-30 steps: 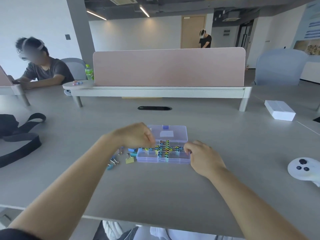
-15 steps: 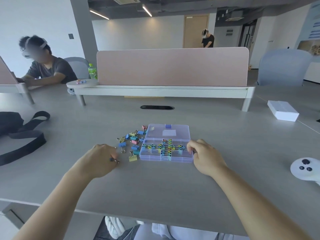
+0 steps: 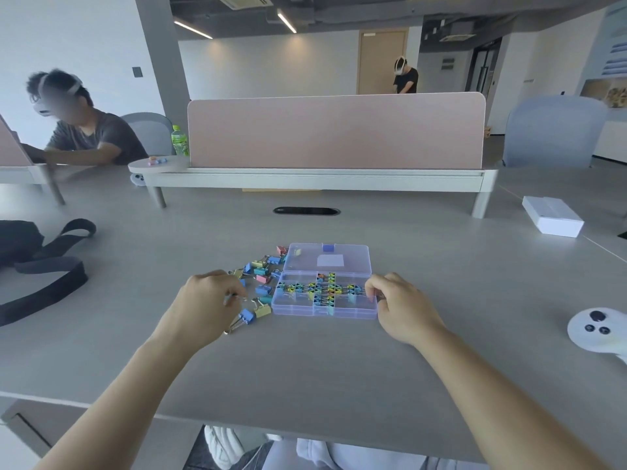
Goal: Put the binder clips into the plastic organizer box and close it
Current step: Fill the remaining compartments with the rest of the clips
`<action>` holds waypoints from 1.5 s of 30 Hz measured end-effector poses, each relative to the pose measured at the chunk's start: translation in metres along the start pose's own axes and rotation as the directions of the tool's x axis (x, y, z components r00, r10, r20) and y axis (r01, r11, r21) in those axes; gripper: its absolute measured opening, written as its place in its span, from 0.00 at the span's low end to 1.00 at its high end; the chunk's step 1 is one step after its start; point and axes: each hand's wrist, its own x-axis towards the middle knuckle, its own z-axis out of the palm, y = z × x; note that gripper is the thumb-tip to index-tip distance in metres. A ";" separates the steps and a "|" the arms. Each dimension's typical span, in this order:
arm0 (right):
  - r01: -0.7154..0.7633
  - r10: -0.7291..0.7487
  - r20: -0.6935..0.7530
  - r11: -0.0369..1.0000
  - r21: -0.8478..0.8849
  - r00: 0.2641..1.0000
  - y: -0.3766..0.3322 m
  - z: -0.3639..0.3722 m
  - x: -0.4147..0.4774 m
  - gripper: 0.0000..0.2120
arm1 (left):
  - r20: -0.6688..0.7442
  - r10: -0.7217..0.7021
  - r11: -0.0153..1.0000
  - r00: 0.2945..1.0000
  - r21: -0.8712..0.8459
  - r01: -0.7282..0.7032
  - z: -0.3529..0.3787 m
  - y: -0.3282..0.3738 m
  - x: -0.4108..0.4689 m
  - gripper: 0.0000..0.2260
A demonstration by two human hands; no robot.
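A clear purple organizer box (image 3: 291,308) lies open on the grey desk, its lid (image 3: 327,261) folded back flat. Several small colourful clips fill its middle compartments. Loose binder clips (image 3: 261,271) in blue, yellow and pink are scattered to the box's left. My left hand (image 3: 207,301) is over the near end of that pile, fingers curled and pinching the wire handle of a clip; a blue clip (image 3: 246,317) and a yellow clip (image 3: 263,311) lie just beside it. My right hand (image 3: 400,305) grips the box's right edge.
A white controller (image 3: 599,329) sits at the right edge, a white box (image 3: 553,220) further back right. A black bag with straps (image 3: 40,262) lies at left. A pink divider (image 3: 336,130) on a shelf crosses the back. A person sits at far left.
My left hand left the box, dropped to the near left side of the desk, then moved up to the clip pile and pinched a clip. My right hand stayed on the box.
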 end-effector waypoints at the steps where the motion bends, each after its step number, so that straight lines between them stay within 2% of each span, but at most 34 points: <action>1: 0.001 -0.001 0.002 1.000 -0.002 1.000 0.000 0.000 0.000 0.14 | -0.024 0.030 0.999 0.999 -0.038 -0.030 0.000 0.010 0.002 0.11; 5: -0.009 0.009 0.005 1.000 0.005 1.000 0.000 0.000 -0.001 0.14 | 0.027 0.006 0.964 1.000 -0.267 0.002 0.011 0.054 0.019 0.11; 9: -0.025 0.025 0.007 1.000 0.000 1.000 0.000 0.000 0.000 0.14 | 0.066 0.115 0.916 0.991 -0.392 -0.080 0.027 0.098 0.044 0.09; 14: -0.055 0.069 -0.061 0.975 0.216 0.996 0.003 -0.004 0.002 0.20 | 0.213 0.270 0.907 0.939 -0.382 -0.175 0.055 0.125 0.067 0.10; 17: -0.120 0.143 -0.046 0.935 0.334 0.989 0.004 -0.008 0.003 0.24 | 0.254 0.268 0.903 0.929 -0.403 -0.150 0.071 0.120 0.069 0.09; 22: -0.179 0.206 -0.035 0.911 0.373 0.978 0.003 -0.011 0.002 0.25 | 0.247 0.260 0.859 0.933 -0.501 -0.107 0.087 0.111 0.067 0.08; 35: -0.253 0.273 0.015 0.868 0.426 0.962 -0.001 -0.015 0.002 0.19 | 0.217 0.417 0.887 0.882 -0.310 -0.343 0.090 0.116 0.062 0.13; 42: -0.185 0.220 -0.030 0.879 0.440 0.975 -0.001 -0.014 -0.001 0.17 | 0.236 0.421 0.906 0.876 -0.151 -0.395 0.098 0.118 0.060 0.21; 45: -0.155 0.184 -0.030 0.898 0.412 0.983 -0.001 -0.011 0.000 0.19 | 0.210 0.443 0.896 0.872 -0.150 -0.419 0.099 0.118 0.060 0.20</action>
